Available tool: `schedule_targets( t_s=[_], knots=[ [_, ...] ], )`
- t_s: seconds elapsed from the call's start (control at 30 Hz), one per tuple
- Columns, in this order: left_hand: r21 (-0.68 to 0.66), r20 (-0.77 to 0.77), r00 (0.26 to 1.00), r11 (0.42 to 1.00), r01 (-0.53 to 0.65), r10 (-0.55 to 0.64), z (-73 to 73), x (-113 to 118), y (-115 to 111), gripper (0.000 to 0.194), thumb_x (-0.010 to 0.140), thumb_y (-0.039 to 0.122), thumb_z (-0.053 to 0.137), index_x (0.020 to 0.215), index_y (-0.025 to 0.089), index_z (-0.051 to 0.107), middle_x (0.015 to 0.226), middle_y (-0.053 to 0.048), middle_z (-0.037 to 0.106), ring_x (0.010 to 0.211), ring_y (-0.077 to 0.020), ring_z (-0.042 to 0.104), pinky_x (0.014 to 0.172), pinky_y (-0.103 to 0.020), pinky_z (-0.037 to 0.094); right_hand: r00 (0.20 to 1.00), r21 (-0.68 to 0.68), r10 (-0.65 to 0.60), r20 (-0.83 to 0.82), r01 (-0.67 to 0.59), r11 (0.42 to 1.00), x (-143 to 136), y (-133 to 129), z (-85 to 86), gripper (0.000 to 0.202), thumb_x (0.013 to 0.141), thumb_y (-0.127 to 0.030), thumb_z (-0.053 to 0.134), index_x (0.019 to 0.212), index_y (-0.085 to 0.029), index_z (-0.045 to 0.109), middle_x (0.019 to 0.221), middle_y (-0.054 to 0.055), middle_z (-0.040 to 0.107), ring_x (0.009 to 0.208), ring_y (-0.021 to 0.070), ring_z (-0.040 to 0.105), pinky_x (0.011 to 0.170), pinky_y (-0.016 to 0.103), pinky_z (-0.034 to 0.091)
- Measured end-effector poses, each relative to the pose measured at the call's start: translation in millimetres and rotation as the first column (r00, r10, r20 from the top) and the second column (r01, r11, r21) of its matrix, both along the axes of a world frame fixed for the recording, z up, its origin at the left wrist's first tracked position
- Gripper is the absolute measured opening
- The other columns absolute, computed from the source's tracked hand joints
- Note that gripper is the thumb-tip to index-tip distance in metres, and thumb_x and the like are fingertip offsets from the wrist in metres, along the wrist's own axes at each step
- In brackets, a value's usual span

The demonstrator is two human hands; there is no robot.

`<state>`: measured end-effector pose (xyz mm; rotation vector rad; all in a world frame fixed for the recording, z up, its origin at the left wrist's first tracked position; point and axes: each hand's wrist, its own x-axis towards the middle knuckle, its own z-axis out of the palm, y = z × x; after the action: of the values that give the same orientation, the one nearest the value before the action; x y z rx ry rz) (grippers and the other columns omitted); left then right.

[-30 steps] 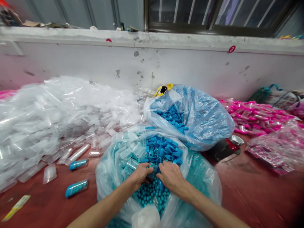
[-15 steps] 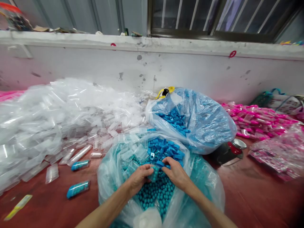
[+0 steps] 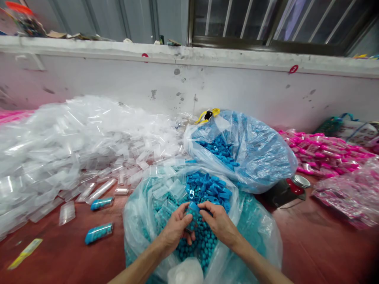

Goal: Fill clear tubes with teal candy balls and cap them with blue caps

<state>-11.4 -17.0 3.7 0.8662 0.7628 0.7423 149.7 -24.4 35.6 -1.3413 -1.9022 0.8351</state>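
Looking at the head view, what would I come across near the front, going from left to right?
Yellow strip → empty clear container → nearer bead-filled container → left hand → right hand → dark silver-topped object → pink-and-clear plastic packaging.

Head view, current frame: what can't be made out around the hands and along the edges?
All in the head view:
- Whether the blue cap sits fully on the clear tube: fingers of the left hand and right hand partly cover them.
- Printing on the yellow strip: too small and blurred.
- Contents of the red-lidded jar: blurred.
- Full extent of the patterned bag: cut off by the right edge.
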Motion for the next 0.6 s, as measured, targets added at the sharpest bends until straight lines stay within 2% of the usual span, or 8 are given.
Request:
schedule_targets(
  t_s=[0.1,0.17,0.27,0.37,0.43,0.5,0.6],
  knots=[
    [-0.012,-0.052,0.997,0.998,-0.057,0.057,2.0,2,-3,0.079,0.061,0.054,0.063,0.123,0.018,0.029,0.06,0.004,0.054,0.038,-0.0094,0.05,0.033,-0.018,0.035,0.999,-0.023,-0.005,-0.032,0.005,1.0,-3,-1,4.2,0.024,0.084,-0.02,0.041,0.092,-0.02,0.064,0.073,-0.001,0.065,0.067,0.0132,0.058,0.064,0.024,0.044],
    [0.0,-0.102,0.989,0.994,-0.109,0.108,3.0,4,-4,0.08,0.059,0.056,0.063,0.122,0.017,0.031,0.055,0.006,0.051,0.036,-0.0084,0.047,0.032,-0.017,0.03,0.999,-0.008,0.017,-0.035,-0.017,1.0,-4,-2,5.0,0.024,0.083,-0.019,0.042,0.089,-0.02,0.065,0.074,0.0,0.065,0.068,0.0135,0.058,0.065,0.024,0.043],
    [0.063,-0.188,0.967,0.985,-0.161,0.17,3.9,6,-5,0.067,0.063,0.055,0.059,0.115,0.017,0.039,0.046,0.009,0.043,0.031,-0.007,0.04,0.03,-0.017,0.023,0.999,0.02,0.045,-0.022,-0.045,0.999,-5,-2,5.3,0.023,0.082,-0.019,0.043,0.083,-0.019,0.066,0.07,0.0,0.064,0.065,0.0133,0.057,0.063,0.023,0.043],
    [0.119,-0.241,0.953,0.98,-0.161,0.186,4.9,3,-5,0.056,0.065,0.053,0.057,0.107,0.019,0.042,0.044,0.01,0.039,0.028,-0.0055,0.035,0.028,-0.017,0.02,0.996,0.002,0.072,-0.042,-0.072,0.997,-3,-2,4.7,0.022,0.081,-0.021,0.043,0.078,-0.018,0.065,0.066,0.0,0.061,0.062,0.0128,0.055,0.061,0.024,0.042],
    [0.13,-0.26,0.952,0.983,-0.129,0.159,6.5,-1,-4,0.055,0.065,0.053,0.056,0.105,0.019,0.042,0.046,0.01,0.04,0.027,-0.0056,0.036,0.028,-0.017,0.021,0.989,-0.069,0.091,-0.118,-0.1,0.993,0,1,2.6,0.017,0.078,-0.021,0.047,0.08,-0.019,0.064,0.07,-0.001,0.06,0.064,0.0125,0.055,0.061,0.024,0.043],
    [0.121,-0.266,0.959,0.99,-0.066,0.097,9.1,-6,-2,0.055,0.066,0.054,0.054,0.106,0.019,0.039,0.05,0.009,0.045,0.029,-0.007,0.041,0.028,-0.017,0.026,0.963,-0.21,0.055,-0.263,-0.113,0.971,1,6,-1.3,0.016,0.072,-0.024,0.053,0.084,-0.019,0.063,0.071,-0.002,0.058,0.058,0.0109,0.053,0.055,0.023,0.044],
    [0.104,-0.263,0.965,0.994,0.014,0.014,14.0,-10,-1,0.053,0.069,0.052,0.053,0.108,0.02,0.036,0.056,0.007,0.049,0.033,-0.0083,0.047,0.031,-0.017,0.032,0.875,-0.401,-0.144,-0.461,-0.06,0.914,-2,14,-7.6,0.033,0.064,-0.029,0.06,0.094,-0.017,0.058,0.068,-0.004,0.054,0.045,0.008,0.047,0.044,0.022,0.043]
  ],
)
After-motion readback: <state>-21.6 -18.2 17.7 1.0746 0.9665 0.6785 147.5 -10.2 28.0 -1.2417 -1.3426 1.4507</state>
